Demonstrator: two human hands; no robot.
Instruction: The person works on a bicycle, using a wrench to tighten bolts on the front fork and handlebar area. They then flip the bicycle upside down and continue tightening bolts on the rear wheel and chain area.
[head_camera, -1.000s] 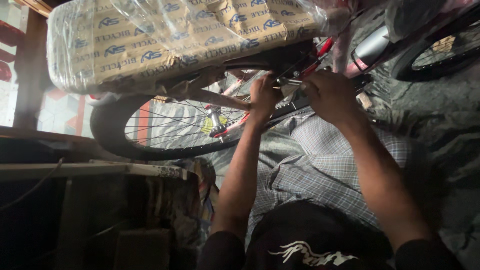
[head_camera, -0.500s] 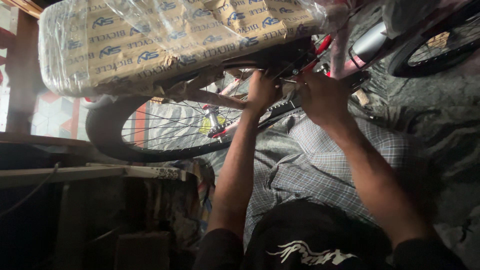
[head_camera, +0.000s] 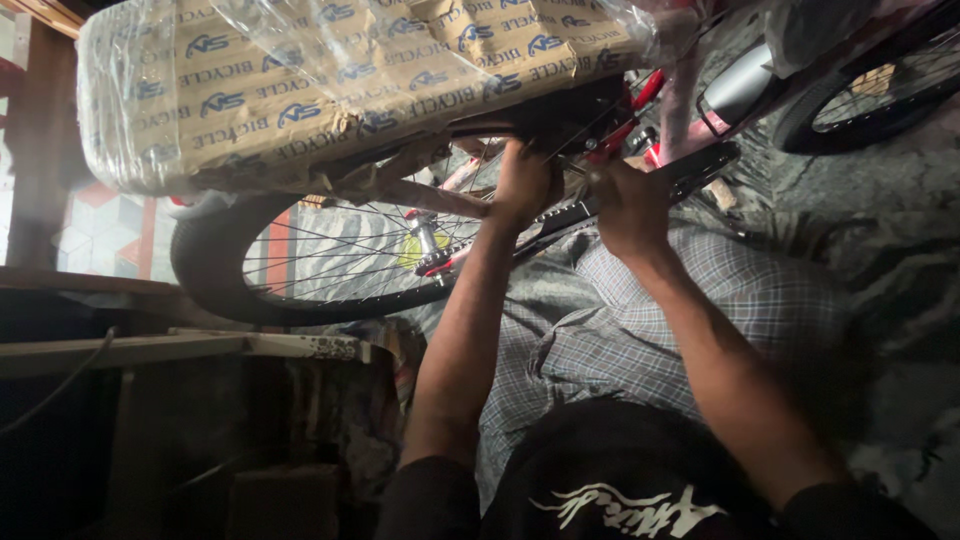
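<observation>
Reaching up, both hands work close together on a bike that lies on its side. The left hand (head_camera: 522, 185) has its fingers curled shut around a dark part of the bike frame (head_camera: 640, 195), just under the big wrapped box. It seems to grip there to keep the bike from wobbling. The right hand (head_camera: 628, 205) is just beside it, and its fingers are bent tight onto something small at the frame. I cannot tell what that small thing is, because the fingers hide it and the spot is dark.

Below and to the left of the left fingers is the bike wheel (head_camera: 300, 270), with its black tire and thin shiny spokes. Its silver middle part (head_camera: 428, 240) sits near the left wrist. The wheel hangs free, so the hands can get at the frame.

Right above both sets of fingers is the cardboard box (head_camera: 330, 80), covered in clear plastic. It rests on the bike and makes a shadow over the hands.

Past the right fingers, up and away, another wheel (head_camera: 870, 95) leans on the grey floor. Under the arms is checked cloth (head_camera: 640, 330) on the person's lap, which sits close so the arms can reach.
</observation>
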